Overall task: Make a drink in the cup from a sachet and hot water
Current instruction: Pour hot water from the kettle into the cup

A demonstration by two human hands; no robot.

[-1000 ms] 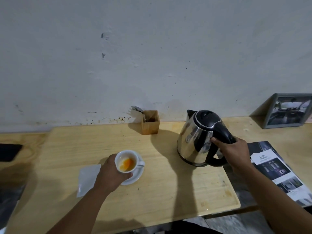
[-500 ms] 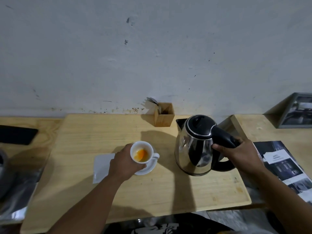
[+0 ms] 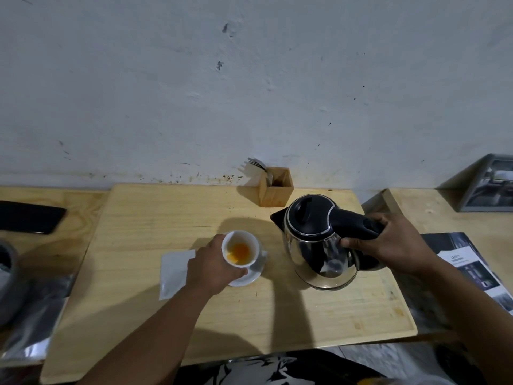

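Observation:
A white cup point(image 3: 240, 250) with orange powder at its bottom stands on a white saucer point(image 3: 249, 277) on the wooden board. My left hand point(image 3: 211, 266) wraps the cup's left side. A steel kettle point(image 3: 319, 245) with a black lid stands to the right of the cup, its spout pointing left toward it. My right hand point(image 3: 388, 243) grips the kettle's black handle. A white sachet point(image 3: 173, 270) lies flat on the board just left of my left hand.
A wooden holder point(image 3: 276, 187) with sachets stands against the wall behind the kettle. A dark phone point(image 3: 27, 220) lies at the far left, a magazine point(image 3: 472, 270) at the right, a framed picture point(image 3: 491, 184) at the far right. A foil bag point(image 3: 33, 315) lies at lower left.
The kettle has come left, closer to the cup, held by my right hand. My left hand stays around the cup. My head has tilted further down.

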